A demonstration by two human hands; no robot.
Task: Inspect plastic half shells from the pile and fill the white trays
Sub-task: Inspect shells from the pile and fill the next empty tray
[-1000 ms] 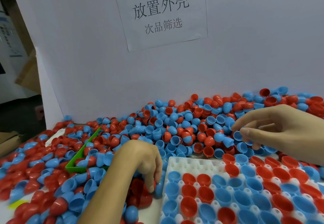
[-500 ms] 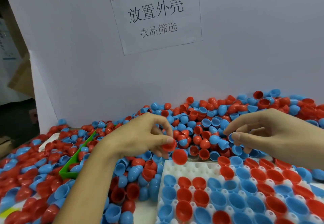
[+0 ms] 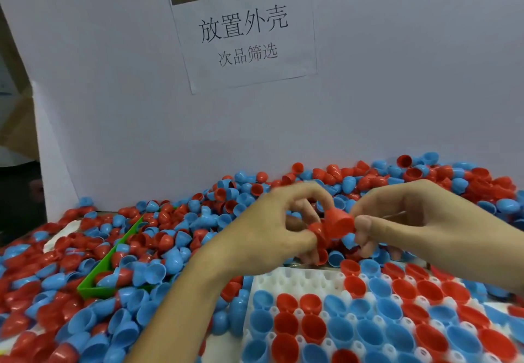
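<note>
1. Leftmost, a green plastic bin (image 3: pixel 112 270) lies half buried in the loose pile of red and blue plastic half shells (image 3: pixel 158 237) that spreads along the foot of the white backboard (image 3: pixel 113 107), which carries a printed paper sign (image 3: pixel 243 30).
2. Next, the left hand (image 3: pixel 272 229) is raised over the pile with fingers curled, pinching a small red plastic half shell (image 3: pixel 317 230) between thumb and fingertips; motion blur hides the exact grip.
3. Between the two hands sits a larger red plastic half shell (image 3: pixel 338 225), touching fingers of both.
4. Further right, the right hand (image 3: pixel 411 226) has its fingers curled too, thumb and forefinger pinching the larger red shell's right side, with a blue plastic half shell (image 3: pixel 350 240) tucked under its fingers.
5. Below the hands, the white moulded plastic tray (image 3: pixel 297 280) holds red and blue shells open side up; its far-left row of sockets looks unfilled.
6. Likely risk: with several shells juggled at once, a light pinch could let one slip into the pile uninspected, or bounce onto the tray and knock seated shells askew.
</note>
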